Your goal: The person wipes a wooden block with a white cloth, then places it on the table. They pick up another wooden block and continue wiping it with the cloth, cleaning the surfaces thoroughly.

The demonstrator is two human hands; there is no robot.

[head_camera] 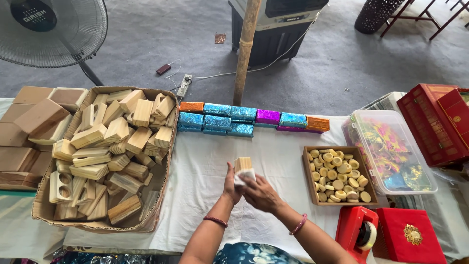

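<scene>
The left hand [230, 185] grasps a small wooden block [243, 164] upright; the right hand [260, 193] presses a white cloth [243, 177] on the block, just beside the left fingers.

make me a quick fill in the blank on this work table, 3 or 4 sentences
1. Both hands, left hand and right hand, hold a small ____ block with a white cloth against it.
2. The cardboard box of wooden pieces lies to the person's ____.
3. The wooden tray holds round ____ discs.
4. The tape dispenser is ____.

Missing words: wooden; left; yellow; red
</scene>
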